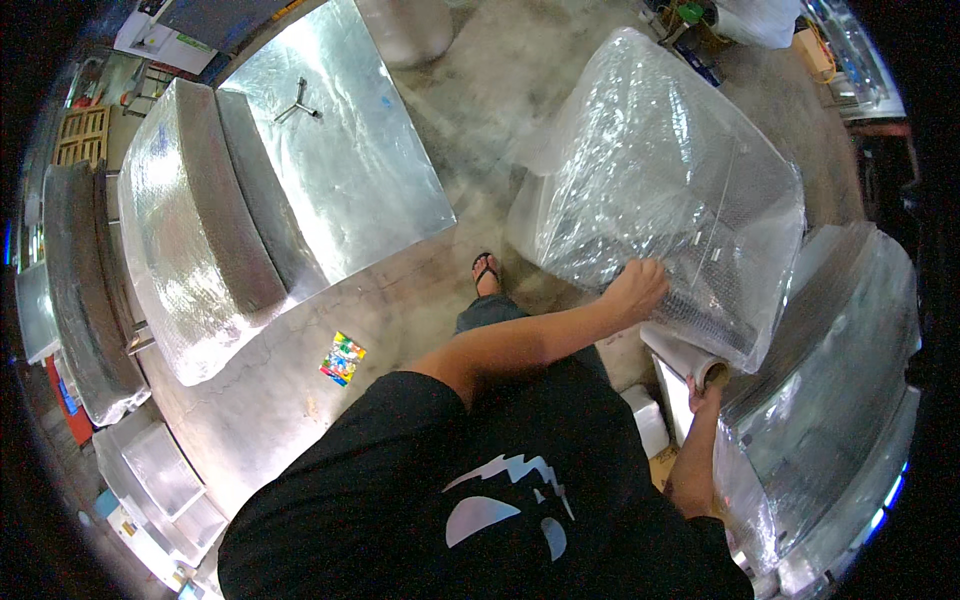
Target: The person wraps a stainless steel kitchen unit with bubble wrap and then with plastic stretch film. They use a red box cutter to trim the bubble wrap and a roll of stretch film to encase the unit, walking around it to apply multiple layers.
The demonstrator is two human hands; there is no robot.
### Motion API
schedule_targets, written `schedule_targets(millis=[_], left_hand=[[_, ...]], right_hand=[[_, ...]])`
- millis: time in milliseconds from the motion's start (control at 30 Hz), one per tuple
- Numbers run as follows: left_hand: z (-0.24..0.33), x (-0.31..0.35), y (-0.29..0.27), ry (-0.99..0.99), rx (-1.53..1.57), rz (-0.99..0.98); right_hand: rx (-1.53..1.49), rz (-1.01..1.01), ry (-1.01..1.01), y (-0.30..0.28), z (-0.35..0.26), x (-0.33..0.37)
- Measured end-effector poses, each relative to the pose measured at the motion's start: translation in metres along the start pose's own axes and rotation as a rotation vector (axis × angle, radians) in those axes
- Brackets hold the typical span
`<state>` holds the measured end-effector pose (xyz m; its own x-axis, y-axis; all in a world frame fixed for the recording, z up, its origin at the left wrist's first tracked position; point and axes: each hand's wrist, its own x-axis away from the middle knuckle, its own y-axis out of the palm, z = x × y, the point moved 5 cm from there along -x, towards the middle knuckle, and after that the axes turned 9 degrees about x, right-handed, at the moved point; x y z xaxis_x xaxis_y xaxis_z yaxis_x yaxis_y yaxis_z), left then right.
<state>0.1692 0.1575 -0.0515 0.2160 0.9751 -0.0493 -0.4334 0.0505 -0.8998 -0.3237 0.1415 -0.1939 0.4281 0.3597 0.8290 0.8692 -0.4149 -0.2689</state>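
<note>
A large block-shaped item [660, 170], covered in bubble wrap and shiny clear film, stands ahead and to the right. My left hand [640, 289] reaches across my body to its near side. Its fingers are curled closed against the wrapping; whatever they pinch is hidden. Lower right, my right hand [703, 392] grips the end of a roll of clear plastic film [684, 353] with a brown tube core. The roll is tilted just below the near corner of the wrapped item, close to it.
A metal-topped table [370, 160] holds a small tripod-like tool [298, 103]. Beside it is a bubble-wrapped piece [195, 230]. More wrapped panels [830, 360] stand at my right. A colourful packet [343, 359] lies on the concrete floor near my sandalled foot [486, 274]. A white block [645, 420] is close by.
</note>
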Motion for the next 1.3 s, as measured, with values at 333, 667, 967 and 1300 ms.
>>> schedule_targets(millis=[333,667,967,1300], left_hand=[[0.060,0.033,0.022,0.078,0.198,-0.316],[0.154,0.023,0.042,-0.012,0.125,-0.210],[-0.003,-0.113,-0.022,-0.043,0.366,0.238],[-0.221,-0.181,-0.042,-0.605,0.006,-0.159]], right_hand=[[-0.060,-0.086,-0.256,-0.049,-0.011,-0.016],[-0.113,0.036,-0.266,-0.047,-0.041,0.019],[-0.337,0.073,-0.107,-0.051,-0.017,-0.047],[-0.676,0.537,-0.169,-0.011,0.024,-0.080]])
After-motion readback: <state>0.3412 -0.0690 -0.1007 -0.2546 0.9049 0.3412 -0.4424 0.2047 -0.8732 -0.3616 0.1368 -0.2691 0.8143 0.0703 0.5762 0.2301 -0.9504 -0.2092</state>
